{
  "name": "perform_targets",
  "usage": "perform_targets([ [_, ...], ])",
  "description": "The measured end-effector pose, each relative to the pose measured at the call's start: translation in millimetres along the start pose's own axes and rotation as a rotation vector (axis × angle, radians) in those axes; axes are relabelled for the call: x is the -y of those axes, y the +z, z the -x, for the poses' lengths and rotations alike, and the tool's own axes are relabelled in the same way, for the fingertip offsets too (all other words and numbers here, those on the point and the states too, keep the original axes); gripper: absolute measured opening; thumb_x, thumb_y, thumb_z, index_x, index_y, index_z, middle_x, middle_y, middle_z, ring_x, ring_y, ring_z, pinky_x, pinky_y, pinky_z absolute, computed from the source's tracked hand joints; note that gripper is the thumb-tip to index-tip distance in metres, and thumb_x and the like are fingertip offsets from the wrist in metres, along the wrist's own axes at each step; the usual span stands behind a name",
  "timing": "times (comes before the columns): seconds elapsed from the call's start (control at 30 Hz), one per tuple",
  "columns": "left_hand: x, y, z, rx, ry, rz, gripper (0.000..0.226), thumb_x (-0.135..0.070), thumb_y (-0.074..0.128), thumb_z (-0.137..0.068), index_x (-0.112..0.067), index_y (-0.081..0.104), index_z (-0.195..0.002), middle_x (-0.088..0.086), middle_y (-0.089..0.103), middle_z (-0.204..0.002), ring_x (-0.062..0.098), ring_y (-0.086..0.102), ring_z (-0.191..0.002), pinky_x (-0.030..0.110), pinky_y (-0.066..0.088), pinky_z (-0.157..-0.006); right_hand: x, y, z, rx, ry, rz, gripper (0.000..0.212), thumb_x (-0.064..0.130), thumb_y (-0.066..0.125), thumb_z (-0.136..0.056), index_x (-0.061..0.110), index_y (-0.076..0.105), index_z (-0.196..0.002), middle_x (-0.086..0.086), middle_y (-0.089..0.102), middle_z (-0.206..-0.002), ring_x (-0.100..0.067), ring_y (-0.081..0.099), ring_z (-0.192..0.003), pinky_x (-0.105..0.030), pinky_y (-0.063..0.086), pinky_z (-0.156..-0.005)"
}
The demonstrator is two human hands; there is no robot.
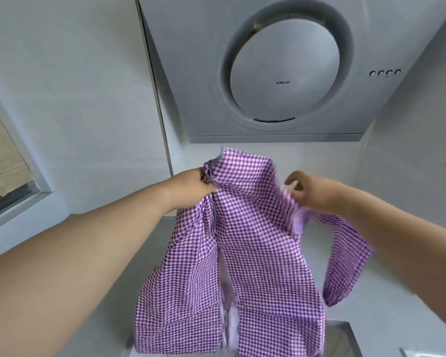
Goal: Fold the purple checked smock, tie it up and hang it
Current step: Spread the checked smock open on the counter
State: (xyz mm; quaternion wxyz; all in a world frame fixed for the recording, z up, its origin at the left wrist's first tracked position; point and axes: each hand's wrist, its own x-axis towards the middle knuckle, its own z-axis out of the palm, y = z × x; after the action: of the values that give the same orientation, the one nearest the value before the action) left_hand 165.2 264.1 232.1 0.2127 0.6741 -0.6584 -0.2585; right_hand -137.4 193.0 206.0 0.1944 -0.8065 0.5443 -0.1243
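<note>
The purple checked smock (252, 243) hangs in the air in front of me, its lower part dropping out of the bottom of the view. My left hand (193, 188) is clenched on a bunched upper edge with striped trim. My right hand (312, 191) pinches the opposite upper edge between thumb and fingers and is blurred. A strap or sleeve (345, 256) of the smock loops down below my right wrist. The cloth between the hands is partly spread, with a slit down the middle.
A white range hood (283, 73) with a round panel hangs on the wall straight ahead, small buttons (384, 72) at its right. White tiled wall and a window frame (18, 199) lie to the left. A grey counter (386, 274) runs below.
</note>
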Motion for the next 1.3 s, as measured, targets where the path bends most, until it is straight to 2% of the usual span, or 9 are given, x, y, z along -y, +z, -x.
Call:
perform_targets([
  [0.1, -13, 9, 2, 0.030, 0.070, -0.042, 0.043, -0.060, 0.057, -0.100, -0.041, 0.061, -0.139, -0.014, 0.068, -0.128, 0.014, 0.063, -0.113, 0.036, 0.046, -0.102, 14, 24, 17, 0.110, -0.118, -0.459, 0.100, 0.088, 0.061, -0.072, 0.026, 0.043, -0.148, 0.010, 0.061, -0.136, -0.011, 0.063, -0.121, -0.033, 0.049, -0.105],
  [0.17, -20, 15, 2, 0.031, 0.112, -0.060, 0.033, -0.055, 0.056, -0.103, -0.039, 0.065, -0.130, -0.015, 0.070, -0.120, 0.011, 0.065, -0.108, 0.037, 0.050, -0.103, 23, 42, 20, 0.129, -0.170, -0.402, 0.066, 0.065, 0.072, -0.084, 0.024, 0.059, -0.134, 0.010, 0.070, -0.125, -0.007, 0.068, -0.111, -0.029, 0.054, -0.097],
  [0.27, -22, 18, 3, 0.036, 0.121, -0.046, 0.025, -0.049, 0.059, -0.102, -0.037, 0.066, -0.123, -0.012, 0.073, -0.115, 0.012, 0.068, -0.106, 0.039, 0.052, -0.105, 32, 60, 12, -0.052, -0.123, -0.203, 0.026, 0.038, 0.062, -0.101, 0.013, 0.069, -0.099, -0.003, 0.076, -0.098, -0.026, 0.072, -0.093, -0.047, 0.058, -0.088],
  [0.4, -20, 18, 10, 0.129, 0.119, 0.056, 0.023, -0.034, 0.068, -0.100, -0.034, 0.062, -0.122, -0.006, 0.074, -0.116, 0.015, 0.070, -0.109, 0.038, 0.052, -0.106, 39, 68, 16, -0.043, -0.087, -0.488, 0.022, 0.034, 0.052, -0.107, 0.021, 0.066, -0.119, 0.001, 0.076, -0.111, -0.021, 0.072, -0.101, -0.052, 0.056, -0.098],
  [0.5, -17, 23, 14, 0.229, 0.148, 0.014, 0.035, -0.026, 0.067, -0.100, -0.032, 0.058, -0.134, -0.005, 0.071, -0.126, 0.016, 0.066, -0.118, 0.037, 0.049, -0.108, 51, 63, 24, 0.142, -0.173, -0.658, 0.053, 0.057, 0.064, -0.094, 0.027, 0.056, -0.137, 0.006, 0.069, -0.130, -0.017, 0.068, -0.115, -0.045, 0.054, -0.104],
  [0.7, -21, 32, 17, 0.261, 0.047, 0.124, 0.081, -0.031, 0.054, -0.077, -0.046, 0.027, -0.152, 0.008, 0.062, -0.131, 0.028, 0.062, -0.120, 0.053, 0.050, -0.108, 63, 67, 20, 0.332, -0.196, -0.663, 0.059, 0.062, 0.077, -0.083, 0.026, 0.069, -0.128, 0.004, 0.076, -0.122, -0.020, 0.072, -0.114, -0.050, 0.050, -0.109],
  [0.87, -19, 32, 20, 0.213, -0.001, 0.225, 0.059, -0.028, 0.044, -0.079, -0.024, 0.038, -0.137, 0.008, 0.057, -0.115, 0.024, 0.057, -0.110, 0.045, 0.046, -0.102, 67, 59, 19, 0.268, -0.117, -0.771, 0.020, 0.022, 0.068, -0.099, 0.012, 0.072, -0.116, -0.009, 0.079, -0.109, -0.032, 0.076, -0.102, -0.053, 0.057, -0.101],
  [1.03, 1, 23, 15, 0.244, -0.015, 0.121, 0.027, -0.040, 0.053, -0.080, -0.018, 0.056, -0.094, 0.006, 0.062, -0.096, 0.024, 0.058, -0.091, 0.045, 0.047, -0.094, 58, 36, 19, 0.128, -0.020, -0.799, 0.022, 0.021, 0.062, -0.098, 0.003, 0.071, -0.107, -0.016, 0.079, -0.100, -0.039, 0.076, -0.096, -0.057, 0.057, -0.098],
  [1.3, 6, 35, 19, 0.453, 0.077, 0.406, 0.034, -0.014, 0.074, -0.095, -0.019, 0.070, -0.129, 0.000, 0.075, -0.128, 0.020, 0.068, -0.123, 0.037, 0.046, -0.113, 46, -11, 24, 0.003, -0.006, -0.862, 0.023, 0.016, 0.058, -0.101, -0.003, 0.069, -0.109, -0.021, 0.077, -0.104, -0.043, 0.073, -0.101, -0.054, 0.058, -0.097],
])
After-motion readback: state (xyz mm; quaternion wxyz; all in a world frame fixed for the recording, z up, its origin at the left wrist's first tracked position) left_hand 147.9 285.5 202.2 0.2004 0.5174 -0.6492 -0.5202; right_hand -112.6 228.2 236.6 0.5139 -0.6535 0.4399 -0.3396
